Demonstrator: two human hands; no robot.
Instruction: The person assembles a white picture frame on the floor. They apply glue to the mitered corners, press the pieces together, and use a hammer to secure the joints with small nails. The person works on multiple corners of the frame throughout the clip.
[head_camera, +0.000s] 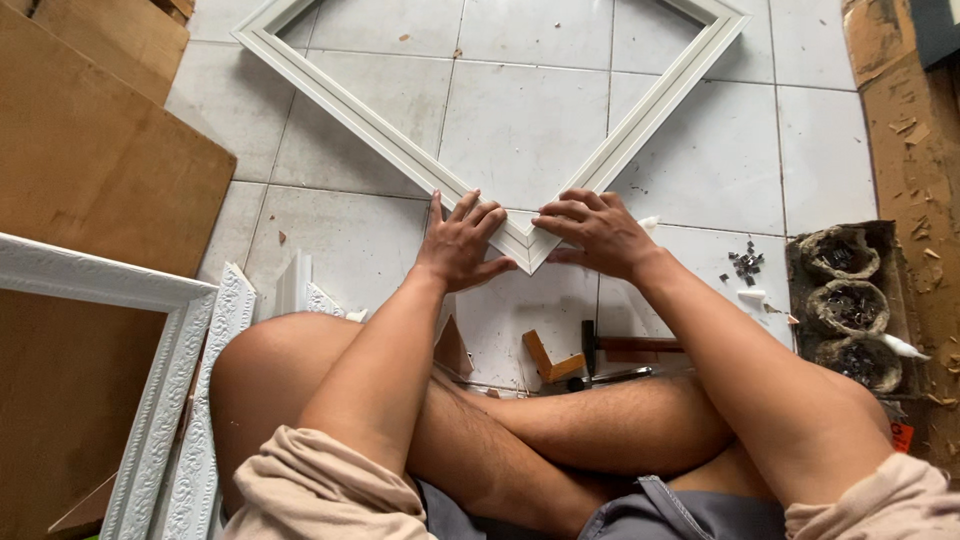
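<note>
Crossed legs (560, 420), floor-seated; beyond them, white frame (520, 235), mitred corner between both hands. Left hand (462, 245) and right hand (600, 232): fingers spread, pressed flat on corner. Hammer (625, 347) near frame.

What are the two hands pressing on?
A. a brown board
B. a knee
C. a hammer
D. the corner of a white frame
D: the left hand and right hand lie flat on either side of the pointed corner of the white frame on the floor; the hammer lies untouched nearer the legs.
</note>
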